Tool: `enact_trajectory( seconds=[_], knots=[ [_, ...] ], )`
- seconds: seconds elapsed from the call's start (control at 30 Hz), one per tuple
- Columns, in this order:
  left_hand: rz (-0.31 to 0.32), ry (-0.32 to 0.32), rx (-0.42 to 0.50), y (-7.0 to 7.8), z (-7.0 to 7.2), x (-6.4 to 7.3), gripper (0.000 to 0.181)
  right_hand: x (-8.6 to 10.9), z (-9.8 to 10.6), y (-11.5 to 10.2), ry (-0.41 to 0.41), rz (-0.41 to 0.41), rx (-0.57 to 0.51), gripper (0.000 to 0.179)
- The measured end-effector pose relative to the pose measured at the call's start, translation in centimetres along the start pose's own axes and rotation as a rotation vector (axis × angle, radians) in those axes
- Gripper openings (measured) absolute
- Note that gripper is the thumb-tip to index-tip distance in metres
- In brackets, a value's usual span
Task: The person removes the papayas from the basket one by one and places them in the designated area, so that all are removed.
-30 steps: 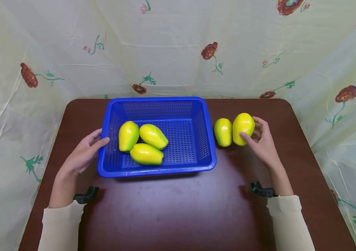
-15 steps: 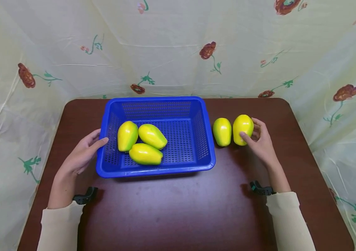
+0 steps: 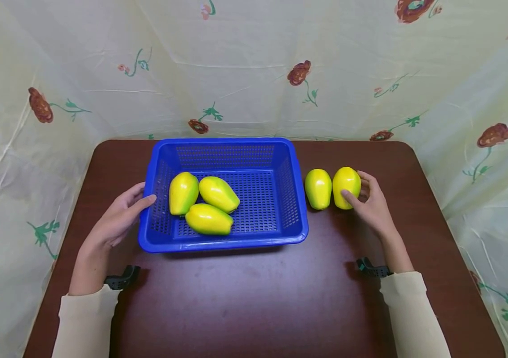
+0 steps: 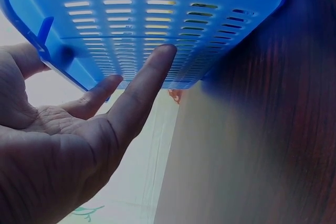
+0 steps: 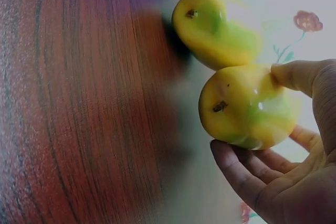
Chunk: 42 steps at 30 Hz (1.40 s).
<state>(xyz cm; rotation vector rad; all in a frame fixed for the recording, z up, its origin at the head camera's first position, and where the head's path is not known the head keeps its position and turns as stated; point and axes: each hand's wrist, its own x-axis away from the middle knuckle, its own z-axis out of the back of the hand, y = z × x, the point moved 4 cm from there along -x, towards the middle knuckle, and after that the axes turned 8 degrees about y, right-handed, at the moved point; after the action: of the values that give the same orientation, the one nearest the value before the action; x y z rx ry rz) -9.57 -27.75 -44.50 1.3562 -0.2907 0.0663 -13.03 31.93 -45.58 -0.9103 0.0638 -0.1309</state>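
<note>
A blue plastic basket [image 3: 231, 244] with slotted walls sits left of the table's middle. My left hand [image 3: 121, 216] holds its left side, thumb over the rim and fingers [image 4: 144, 85] along the outer wall. Inside lie three yellow-green mangoes, one upright-lying mango [image 3: 183, 194] at the left, another mango [image 3: 219, 194] beside it and a third mango [image 3: 209, 220] in front. Right of the basket, my right hand [image 3: 373, 206] grips a mango [image 3: 346, 187] between thumb and fingers, its lower end close over the table. Another mango [image 5: 218, 30] lies beside it, nearer the basket.
The dark brown wooden table [image 3: 236, 308] has rounded far corners. A pale curtain [image 3: 245, 59] with printed flowers hangs behind it and along both sides. Black bands with small devices sit at both wrists.
My right hand has lowered its mango slightly toward the table, beside the other loose mango. The left hand and the basket have stayed in place.
</note>
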Motion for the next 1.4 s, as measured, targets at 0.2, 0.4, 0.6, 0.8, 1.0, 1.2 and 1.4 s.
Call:
enact_trajectory(
  seconds=[0.2,0.4,0.6,0.8,1.0,1.2,1.4],
  knots=[
    [0.015,0.000,-0.007,0.1,0.0,0.0,0.068,-0.2,-0.1,-0.1,-0.008,-0.001,0.037,0.082],
    [0.009,0.003,-0.003,0.1,0.0,0.0,0.068,-0.5,-0.4,-0.1,-0.017,-0.005,0.078,0.083],
    [-0.008,0.003,0.003,0.1,0.0,0.1,0.066,-0.8,-0.5,-0.1,-0.018,-0.005,0.086,0.084],
    [-0.008,0.003,0.004,0.1,0.0,0.0,0.066,-1.0,-0.6,0.0,-0.030,0.002,0.102,0.084],
    [-0.007,0.006,0.008,0.1,0.0,0.0,0.065,-1.0,-0.6,-0.2,-0.049,-0.017,0.116,0.088],
    [-0.004,0.012,0.000,0.2,0.0,0.0,0.066,-1.0,-0.6,-0.3,-0.056,-0.004,0.111,0.087],
    [-0.003,0.011,0.003,0.1,0.0,0.0,0.066,-1.1,-0.7,-0.1,-0.067,-0.001,0.122,0.088]
  ],
)
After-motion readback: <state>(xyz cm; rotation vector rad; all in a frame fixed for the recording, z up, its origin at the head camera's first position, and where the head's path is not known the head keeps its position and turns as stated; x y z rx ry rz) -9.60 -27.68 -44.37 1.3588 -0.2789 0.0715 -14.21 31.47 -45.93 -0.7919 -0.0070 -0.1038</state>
